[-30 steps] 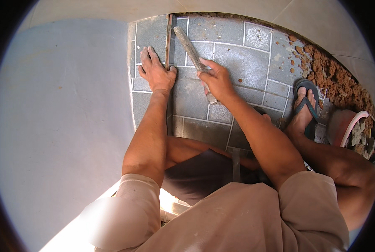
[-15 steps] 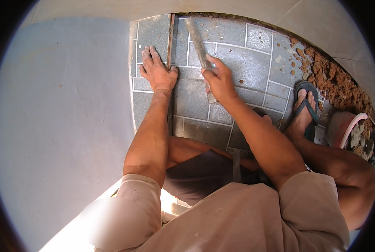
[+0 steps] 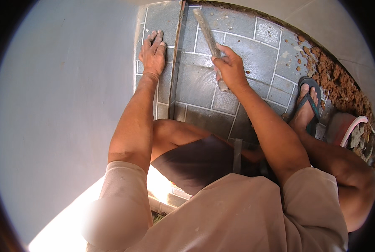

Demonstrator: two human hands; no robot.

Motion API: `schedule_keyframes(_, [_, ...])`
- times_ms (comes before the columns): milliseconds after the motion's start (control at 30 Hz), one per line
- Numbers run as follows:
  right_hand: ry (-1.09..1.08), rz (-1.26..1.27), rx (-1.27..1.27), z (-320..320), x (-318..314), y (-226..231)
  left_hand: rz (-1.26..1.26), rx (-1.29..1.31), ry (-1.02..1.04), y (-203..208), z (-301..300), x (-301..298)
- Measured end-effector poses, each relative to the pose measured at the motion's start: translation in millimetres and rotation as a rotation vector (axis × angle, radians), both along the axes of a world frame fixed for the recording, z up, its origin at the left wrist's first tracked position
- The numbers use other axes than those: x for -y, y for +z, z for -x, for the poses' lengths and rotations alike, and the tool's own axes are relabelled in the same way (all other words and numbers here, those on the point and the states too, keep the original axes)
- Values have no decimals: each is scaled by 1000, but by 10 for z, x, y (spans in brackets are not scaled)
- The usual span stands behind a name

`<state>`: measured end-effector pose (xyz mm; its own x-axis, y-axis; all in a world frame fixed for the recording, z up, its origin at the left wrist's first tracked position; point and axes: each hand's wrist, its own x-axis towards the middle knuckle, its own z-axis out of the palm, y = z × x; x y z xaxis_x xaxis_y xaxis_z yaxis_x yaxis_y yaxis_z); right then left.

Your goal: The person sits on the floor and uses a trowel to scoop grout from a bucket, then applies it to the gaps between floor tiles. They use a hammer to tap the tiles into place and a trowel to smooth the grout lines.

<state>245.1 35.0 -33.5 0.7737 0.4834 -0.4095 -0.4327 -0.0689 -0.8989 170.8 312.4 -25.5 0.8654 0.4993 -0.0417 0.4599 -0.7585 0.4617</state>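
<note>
1. We have a long grey stick (image 3: 206,33) in our right hand (image 3: 232,70), slanting over the grey floor tiles (image 3: 248,52), its far end toward the pale wall's side; whether it touches them we cannot tell
2. Our right fingers and thumb are wrapped around it toward its near end, and a short stub shows below the fist
3. Our left hand (image 3: 153,54) lies palm down, fingers a little spread, on the narrow tiled band (image 3: 164,17) between the pale wall (image 3: 57,105) and the thin brown strip (image 3: 178,35); we see nothing gripped in it
4. We judge the stick stiff and manageable one-handed; it looks like wood, but we cannot be sure, so its weight is a guess
5. Its surface looks rough and should resist slipping; the near end, where our fist sits, seems the best hold, with knuckles clear of the tiles
6. We take the tiles to be hard and brittle, likeliest to chip at an edge, so a flat palm suits them
</note>
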Motion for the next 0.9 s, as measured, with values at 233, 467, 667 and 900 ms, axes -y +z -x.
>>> schedule_keyframes(233, [-27, 46, -40, 195, -84, -18, -163, 66, -5, -120, 15, 159])
schedule_keyframes(467, [-43, 32, -60, 299, -188, 18, -312, 77, -36, -56, 47, 232])
schedule_keyframes(667, [-36, 20, -53, 273, -192, 38, -312, 26, -15, 10, 28, 262])
schedule_keyframes(900, [-12, 6, -91, 199, -216, 11, -290, 20, -3, 41, 8, 280])
